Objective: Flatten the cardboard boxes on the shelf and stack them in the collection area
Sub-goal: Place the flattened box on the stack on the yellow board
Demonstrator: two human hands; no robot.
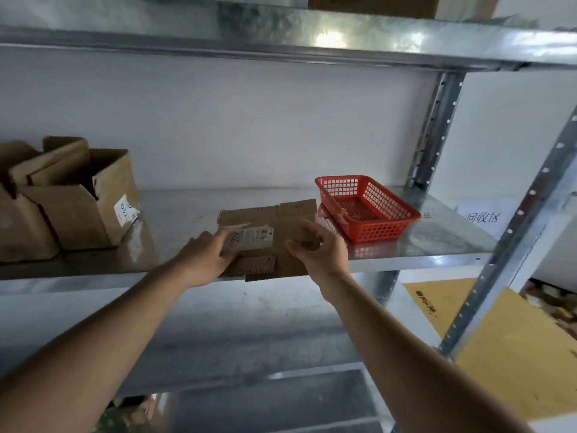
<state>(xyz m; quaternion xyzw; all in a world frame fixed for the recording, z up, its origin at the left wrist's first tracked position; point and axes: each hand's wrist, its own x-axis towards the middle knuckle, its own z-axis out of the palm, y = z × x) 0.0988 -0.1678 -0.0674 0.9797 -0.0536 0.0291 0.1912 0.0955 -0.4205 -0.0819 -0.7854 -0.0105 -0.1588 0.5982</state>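
The flattened box (265,235) lies in the lower middle of the frame on the metal shelf (175,207), its near edge hanging a little over the shelf's front lip and its right edge just beside the red basket (367,207). The likeliest slip, as I judge it, is the sheet sliding forward off the lip if the hands press toward the person, or its creased flaps springing up once the pressure goes. A push to the right could also knock the basket along the shelf.

The left hand (204,260) lies on the sheet's left side near the white label (249,239), fingers fairly straight and pressing down. The right hand (318,250) is at the sheet's right edge with fingers curled; it seems to pinch that edge, though the fingertips are hidden.

At the left of the frame stand upright boxes (78,201), not yet flattened. A paper sign (484,217) at the right edge appears to mark the collection spot.
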